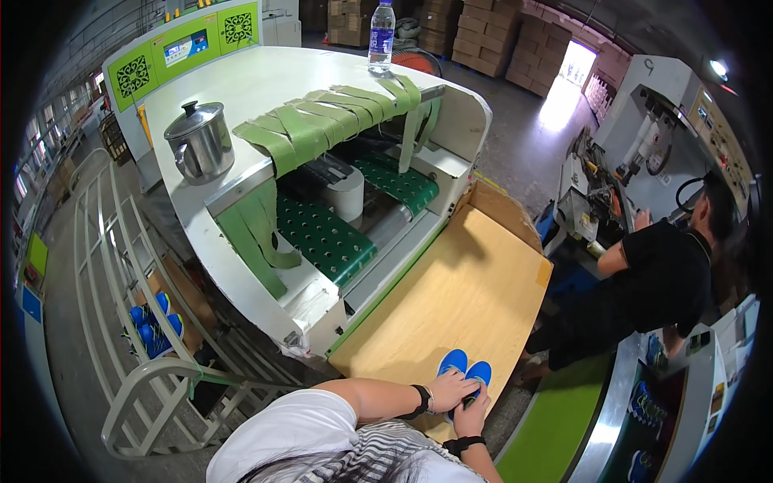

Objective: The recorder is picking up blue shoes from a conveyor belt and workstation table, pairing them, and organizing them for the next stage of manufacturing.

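Note:
A pair of blue sports shoes lies at the near end of a pale wooden board (435, 298), toes pointing away from me. The left shoe (453, 361) and the right shoe (479, 373) sit side by side. My left hand (452, 390) reaches in from the left, its fingers bent over the upper of the right shoe. Close against it, my right hand (470, 413) grips the same shoe near its opening. My hands cover the rear of the pair, so what the fingertips touch is partly hidden. Both wrists wear black bands.
Beyond the board stands a white machine with a green perforated belt (326, 241) and torn green strips (330, 121). On it are a metal mug (200, 145) and a water bottle (382, 40). A rack (133, 394) stands left; a co-worker (660, 278) and shoe conveyor (596, 435) are right.

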`<act>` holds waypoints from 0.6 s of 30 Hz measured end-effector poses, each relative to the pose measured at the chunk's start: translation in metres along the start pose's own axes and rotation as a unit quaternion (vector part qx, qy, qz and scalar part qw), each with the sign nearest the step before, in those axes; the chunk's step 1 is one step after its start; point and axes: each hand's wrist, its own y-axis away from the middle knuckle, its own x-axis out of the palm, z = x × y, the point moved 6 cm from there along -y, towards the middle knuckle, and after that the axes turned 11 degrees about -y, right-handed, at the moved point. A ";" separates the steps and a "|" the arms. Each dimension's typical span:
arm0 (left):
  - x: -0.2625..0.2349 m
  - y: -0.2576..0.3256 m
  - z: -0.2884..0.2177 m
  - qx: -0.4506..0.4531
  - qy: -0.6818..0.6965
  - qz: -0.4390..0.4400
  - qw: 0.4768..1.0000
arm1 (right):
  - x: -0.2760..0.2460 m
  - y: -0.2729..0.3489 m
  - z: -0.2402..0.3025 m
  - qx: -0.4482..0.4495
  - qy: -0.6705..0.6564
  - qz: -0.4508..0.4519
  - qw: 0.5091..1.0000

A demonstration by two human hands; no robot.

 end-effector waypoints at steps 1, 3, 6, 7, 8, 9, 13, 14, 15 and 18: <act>0.000 0.000 0.000 0.000 0.000 0.001 1.000 | 0.000 0.000 0.001 -0.005 0.003 -0.001 1.000; -0.001 0.000 0.000 -0.001 0.008 -0.008 1.000 | 0.000 0.000 0.002 -0.010 0.006 -0.001 1.000; -0.002 0.001 -0.001 -0.005 0.002 -0.003 1.000 | 0.000 0.001 0.000 -0.003 0.007 -0.001 1.000; 0.000 0.001 -0.001 -0.005 0.002 -0.003 1.000 | 0.000 0.001 0.000 -0.009 0.006 0.001 1.000; 0.000 0.002 -0.001 -0.005 0.002 -0.012 1.000 | 0.000 0.001 0.001 -0.014 0.006 0.003 1.000; 0.001 0.003 -0.002 -0.004 0.002 -0.020 1.000 | -0.001 0.003 0.001 -0.013 0.005 0.004 1.000; 0.000 0.002 -0.005 -0.001 0.005 -0.021 1.000 | -0.003 0.004 -0.001 -0.005 -0.004 0.006 1.000; -0.001 0.001 -0.007 0.001 0.001 -0.037 0.999 | -0.004 0.005 -0.002 -0.009 -0.005 0.004 1.000; -0.001 0.001 -0.008 0.003 -0.002 -0.052 0.999 | -0.004 0.005 -0.004 -0.004 -0.004 0.003 1.000; 0.002 0.002 -0.004 -0.009 -0.003 -0.066 0.998 | -0.001 0.001 -0.003 -0.016 0.023 0.000 1.000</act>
